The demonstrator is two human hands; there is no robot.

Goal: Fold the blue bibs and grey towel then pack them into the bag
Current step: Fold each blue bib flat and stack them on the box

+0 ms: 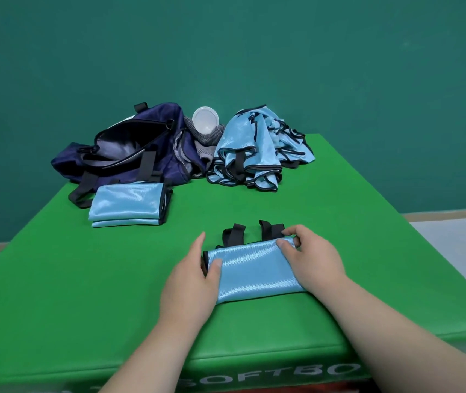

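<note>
Blue glossy bib [254, 270] | folded oblong | black straps [237, 234] poking past far edge

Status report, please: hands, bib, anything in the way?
Left hand presses bib, right hand pinches it. Stack folded, pile waiting, bag open. Nothing in the way.

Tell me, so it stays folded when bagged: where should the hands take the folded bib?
Probably the folded bib by its short ends, left hand from the left, right hand from the right, pinching all layers: it lies flat, black straps loose at the far edge.
</note>
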